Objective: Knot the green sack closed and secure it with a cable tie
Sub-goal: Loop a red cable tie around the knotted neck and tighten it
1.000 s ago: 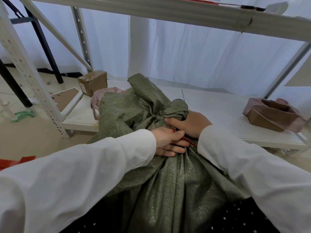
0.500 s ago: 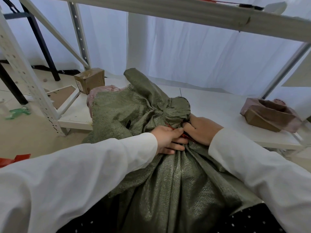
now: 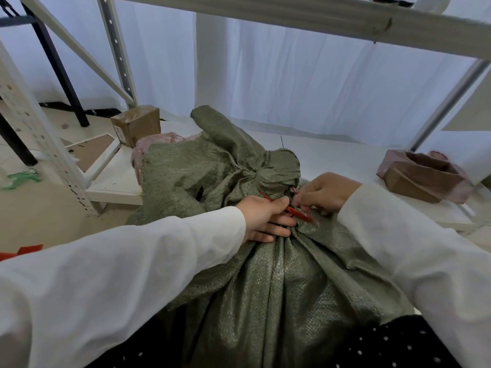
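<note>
the green sack (image 3: 265, 282) stands against the shelf (image 3: 332, 152), its knot (image 3: 273, 173) already tied. just below the knot, the left hand (image 3: 265, 219) and right hand (image 3: 324, 192) pinch the red cable tie (image 3: 299, 212). next, i judge, comes threading and pulling it tight.

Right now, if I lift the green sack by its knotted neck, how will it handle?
The green sack probably sags and swings: its woven cloth drapes in soft folds. It bulges full, so likely heavy. The knot looks bunched tight and may hold, though the red cable tie appears unfinished.
</note>
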